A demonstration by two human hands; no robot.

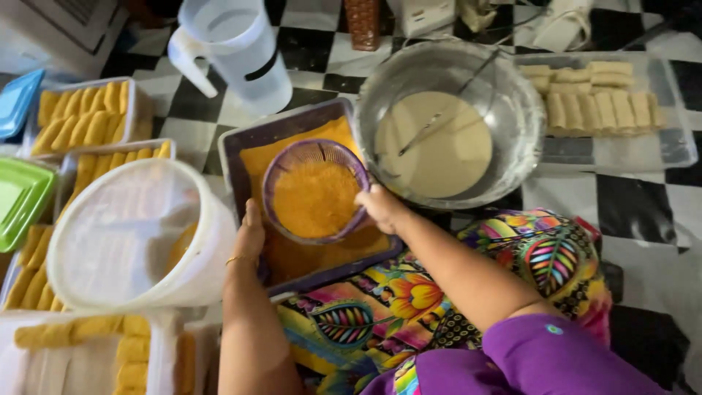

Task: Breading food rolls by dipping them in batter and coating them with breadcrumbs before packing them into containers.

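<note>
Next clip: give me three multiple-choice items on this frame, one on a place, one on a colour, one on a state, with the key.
1. Where does the purple sieve sit?
A. Over the purple tray of orange crumbs
B. Inside the metal bowl
C. On the green lid

2. What colour is the batter in the metal bowl?
A. Bright green
B. Pale beige
C. Dark red

3. How is the right hand placed?
A. Resting flat on the floor
B. Inside the white jug
C. Fingers on the sieve's rim

Key:
1 A, the sieve lies within the purple tray, crumbs under it.
2 B, the batter is pale beige with a whisk in it.
3 C, the right hand grips the rim while the left hand rests at the tray.
</note>
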